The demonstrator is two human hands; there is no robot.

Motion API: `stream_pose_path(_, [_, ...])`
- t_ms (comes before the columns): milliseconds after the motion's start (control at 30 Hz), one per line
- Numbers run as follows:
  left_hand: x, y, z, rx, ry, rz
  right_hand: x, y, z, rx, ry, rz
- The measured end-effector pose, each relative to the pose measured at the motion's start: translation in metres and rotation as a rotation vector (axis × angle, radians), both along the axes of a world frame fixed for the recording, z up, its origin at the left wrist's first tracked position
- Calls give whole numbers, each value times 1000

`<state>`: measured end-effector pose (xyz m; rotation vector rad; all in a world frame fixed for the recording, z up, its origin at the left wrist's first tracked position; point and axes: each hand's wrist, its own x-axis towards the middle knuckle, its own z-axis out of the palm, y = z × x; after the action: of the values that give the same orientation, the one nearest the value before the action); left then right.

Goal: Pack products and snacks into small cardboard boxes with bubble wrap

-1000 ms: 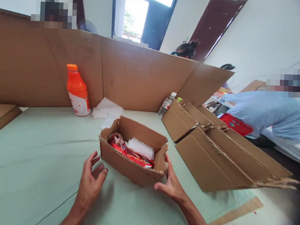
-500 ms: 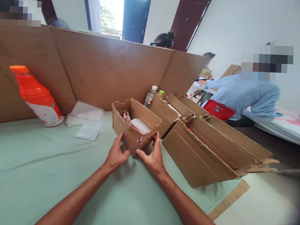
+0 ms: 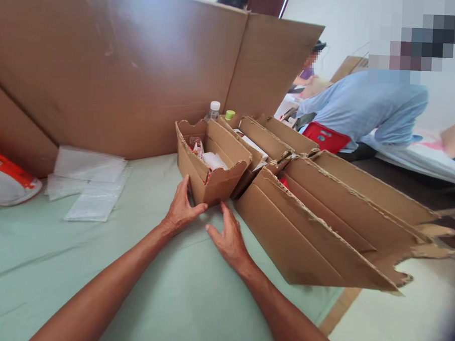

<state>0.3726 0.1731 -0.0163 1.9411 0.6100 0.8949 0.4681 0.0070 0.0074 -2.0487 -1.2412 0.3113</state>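
My left hand [image 3: 181, 208] presses flat-fingered against the near left corner of the small cardboard box [image 3: 213, 162], thumb hooked under its front edge, which steadies it; my right hand [image 3: 228, 238] lies open on the green table cover [image 3: 57, 263] just at the box's 5 o'clock, gripping nothing. One small box, snug against longer cartons [image 3: 323, 215] at 3 o'clock, holds packets. Two bottle caps [image 3: 215, 105] peek out at 12 o'clock. At 9 o'clock lie white sheets [image 3: 91, 184] and one orange bottle [image 3: 8, 178].

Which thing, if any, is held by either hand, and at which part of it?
The left hand presses on the small cardboard box at its near left bottom corner. The right hand lies open just before it, holding nothing.
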Motion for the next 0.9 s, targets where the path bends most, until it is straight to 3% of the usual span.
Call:
stream_pose_path(167, [14, -10, -6, 24, 96, 5, -3, -4, 19, -170, -153, 144])
stream_pose_path(267, [-4, -27, -3, 65, 183, -10, -3, -7, 17, -167, -254, 187])
stream_pose_path(367, [-50, -57, 5, 134, 286, -60, 4, -5, 2, -107, -363, 196])
stream_pose_path(500, [-132, -114, 17, 250, 463, -134, 13, 6, -22, 32, -492, 237])
stream_pose_path(600, [-189, -158, 15, 306, 600, -170, 15, 13, -32, 100, -601, 308])
stream_pose_path(700, [-233, -189, 9, 327, 587, -192, 19, 18, -40, 168, -736, 395])
stream_pose_path(833, [-288, -191, 21, 295, 436, -336, 23, 32, -57, 276, -881, 516])
stream_pose_path(900, [-324, -170, 41, 279, 368, -246, 13, 35, -67, 297, -926, 579])
